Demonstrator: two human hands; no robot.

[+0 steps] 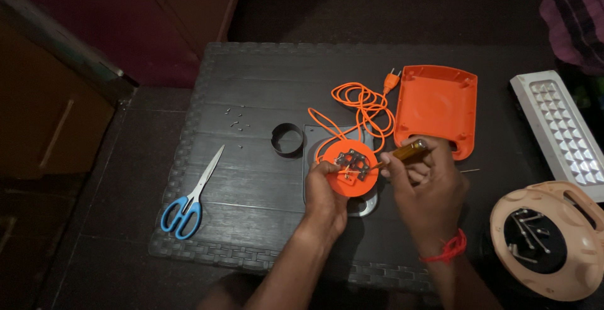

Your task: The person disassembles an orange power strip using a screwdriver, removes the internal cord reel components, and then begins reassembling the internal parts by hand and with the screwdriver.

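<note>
Head view: left hand [327, 187] pinches the round orange plastic disc with a dark circuit board [352, 170], held just above the dark woven tabletop [251, 178], over a grey plate. Right hand [423, 181] is clenched on an amber-handled screwdriver [402, 153], tip at the board. Best to keep the tip square to the screw and the disc braced. Orange cord [358, 105] trails to an orange plastic shell [435, 105]; blue-handled scissors [189, 200] lie well apart.

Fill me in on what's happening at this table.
A person is working on a small orange disc with a circuit board on it. The left hand steadies the disc while the right hand puts a screwdriver to the board. An orange cord runs from the disc to a plug. An orange cover, a black ring, loose screws and scissors lie around on the dark table.
</note>
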